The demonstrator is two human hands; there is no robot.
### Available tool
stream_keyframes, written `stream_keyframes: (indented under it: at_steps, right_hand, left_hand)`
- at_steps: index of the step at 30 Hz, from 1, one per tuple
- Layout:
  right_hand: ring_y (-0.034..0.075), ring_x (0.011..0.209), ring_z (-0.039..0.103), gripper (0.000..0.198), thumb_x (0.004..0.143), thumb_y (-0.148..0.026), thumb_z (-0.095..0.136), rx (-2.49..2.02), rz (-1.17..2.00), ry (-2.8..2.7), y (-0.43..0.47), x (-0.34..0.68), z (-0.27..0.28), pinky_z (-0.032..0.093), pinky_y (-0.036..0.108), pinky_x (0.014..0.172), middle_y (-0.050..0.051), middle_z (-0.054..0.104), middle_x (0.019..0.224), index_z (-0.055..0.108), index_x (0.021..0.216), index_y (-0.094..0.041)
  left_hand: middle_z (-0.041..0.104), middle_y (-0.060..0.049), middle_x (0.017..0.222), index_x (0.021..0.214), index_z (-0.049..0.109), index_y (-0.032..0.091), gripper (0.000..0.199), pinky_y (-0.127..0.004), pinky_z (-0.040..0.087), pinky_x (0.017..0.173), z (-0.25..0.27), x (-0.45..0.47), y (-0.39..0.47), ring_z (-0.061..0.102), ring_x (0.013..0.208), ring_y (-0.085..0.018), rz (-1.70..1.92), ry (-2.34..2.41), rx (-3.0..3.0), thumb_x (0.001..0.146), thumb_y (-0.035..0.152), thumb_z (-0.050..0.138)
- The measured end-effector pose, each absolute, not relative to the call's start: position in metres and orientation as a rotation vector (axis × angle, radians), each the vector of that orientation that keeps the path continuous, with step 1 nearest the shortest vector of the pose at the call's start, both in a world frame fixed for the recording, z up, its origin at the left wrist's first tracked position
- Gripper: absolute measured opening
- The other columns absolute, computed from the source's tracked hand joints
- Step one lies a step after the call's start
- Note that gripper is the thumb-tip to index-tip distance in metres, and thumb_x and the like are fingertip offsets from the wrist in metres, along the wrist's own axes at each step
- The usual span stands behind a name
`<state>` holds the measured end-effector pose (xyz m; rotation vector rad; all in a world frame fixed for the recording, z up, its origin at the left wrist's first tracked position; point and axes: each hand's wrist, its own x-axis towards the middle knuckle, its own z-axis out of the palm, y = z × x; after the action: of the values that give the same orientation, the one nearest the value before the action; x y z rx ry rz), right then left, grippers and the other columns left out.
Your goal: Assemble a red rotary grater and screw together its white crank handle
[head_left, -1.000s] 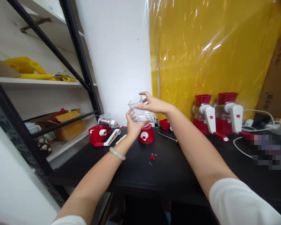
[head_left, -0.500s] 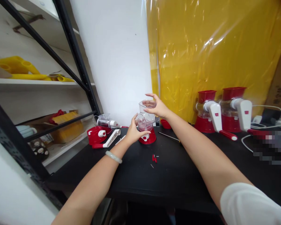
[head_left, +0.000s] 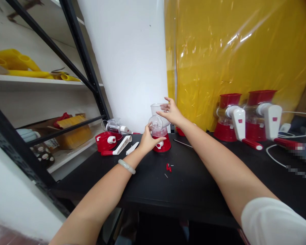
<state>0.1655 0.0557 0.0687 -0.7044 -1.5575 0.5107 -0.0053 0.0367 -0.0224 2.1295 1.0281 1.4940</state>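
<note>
first, with the red base (head_left: 164, 147) taken as the clock's centre and twelve pointing away from the wearer, a thin metal pin (head_left: 166, 176) and small red pieces (head_left: 168, 167) are seen near six o'clock on the black table (head_left: 142, 190). past them, the left hand (head_left: 149, 141) is held at nine o'clock, thumb and fingers spread in a curve, the thumb laid across the front of the base and a fingertip brought to the round opening of the clear housing (head_left: 158, 120); whether anything is pinched there cannot be told. the housing is stood upright on the base, its upper part clasped by the right hand (head_left: 172, 112) from one o'clock, thumb on the near side, fingers showing through the clear wall. the step in hand is judged to be the seating of housing on base; whether it is fully home cannot be told. an even downward press seems called for, with the base steadied. at three o'clock a metal rod (head_left: 183, 143) is partly covered by the right forearm (head_left: 219, 163); at nine, a white crank handle (head_left: 123, 144) is laid. farther off, between two and three, two grinders (head_left: 237, 122) are stood before a yellow sheet (head_left: 234, 61).
</note>
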Motion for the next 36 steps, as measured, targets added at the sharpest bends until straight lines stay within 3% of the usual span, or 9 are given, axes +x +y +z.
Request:
stream_keyframes:
  at_steps: [7,16,22,29,36]
  right_hand:
    - [0.029,0.13,0.045,0.09,0.069,-0.041,0.072,-0.723,0.521,-1.55,0.067,0.172,0.06,0.038,0.048,0.107,0.022,0.044,0.138,0.027,0.142,-0.013]
    - [0.028,0.113,0.055,0.082,0.07,-0.033,0.072,-0.852,0.299,-1.646,0.057,0.164,0.066,0.046,0.047,0.098,0.02,0.052,0.125,0.034,0.14,-0.012]
    - [0.029,0.113,0.054,0.088,0.071,-0.032,0.071,-0.909,0.164,-1.675,0.056,0.152,0.066,0.045,0.049,0.098,0.023,0.049,0.127,0.029,0.144,-0.008]
    - [0.03,0.129,0.045,0.102,0.077,-0.044,0.066,-0.721,0.464,-1.707,0.068,0.163,0.058,0.035,0.051,0.107,0.02,0.046,0.136,0.004,0.153,-0.018]
    - [0.028,0.134,0.041,0.102,0.075,-0.044,0.068,-0.702,0.614,-1.667,0.076,0.177,0.059,0.03,0.051,0.11,0.017,0.038,0.146,0.006,0.153,-0.021]
  left_hand:
    - [0.05,-0.022,0.135,0.132,0.037,0.012,0.088,-0.045,0.037,0.107,-0.035,-0.008,0.051,0.051,0.125,-0.029,1.295,1.049,2.014,0.064,0.048,0.08]
    - [0.057,-0.018,0.125,0.118,0.045,0.013,0.07,-0.044,0.042,0.101,-0.026,-0.002,0.036,0.056,0.117,-0.029,1.309,1.112,1.998,0.066,0.045,0.079]
    - [0.056,-0.019,0.124,0.118,0.043,0.012,0.072,-0.045,0.04,0.102,-0.029,0.001,0.036,0.054,0.119,-0.031,1.339,1.157,2.032,0.066,0.05,0.077]
    - [0.052,-0.022,0.131,0.123,0.039,0.013,0.08,-0.044,0.039,0.104,-0.026,0.001,0.03,0.051,0.124,-0.031,1.321,1.169,2.023,0.065,0.052,0.078]
    - [0.053,-0.02,0.133,0.13,0.037,0.013,0.077,-0.043,0.038,0.106,-0.022,-0.002,0.031,0.053,0.123,-0.028,1.246,1.104,2.121,0.072,0.047,0.073]
